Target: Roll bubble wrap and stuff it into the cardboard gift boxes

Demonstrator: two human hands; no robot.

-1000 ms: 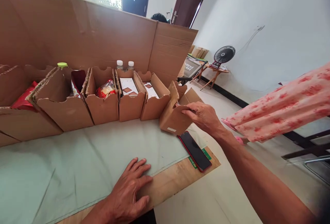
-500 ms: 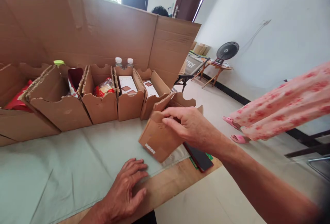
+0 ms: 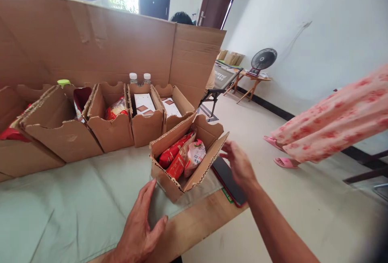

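An open cardboard box (image 3: 169, 184) stands on the green cloth (image 3: 75, 202) near the table's front edge, holding red and white snack packets (image 3: 182, 158). My left hand (image 3: 141, 222) lies open on the cloth just left of the box's front corner, fingers stretched toward it. To the right of the box, my right hand (image 3: 239, 164) hovers open with fingers spread, a little off the box's right flap and above a dark phone (image 3: 227, 180).
A row of cardboard boxes (image 3: 112, 131) with packets, cartons and bottles (image 3: 138, 78) lines the back, in front of a tall cardboard wall (image 3: 100, 41). Another person's pink floral sleeve (image 3: 336, 121) reaches in from the right. A fan (image 3: 263, 59) stands on a small table beyond.
My right hand pulled the rightmost box toward me, set it upright on the cloth and let go. My left hand shifted slightly toward the box.
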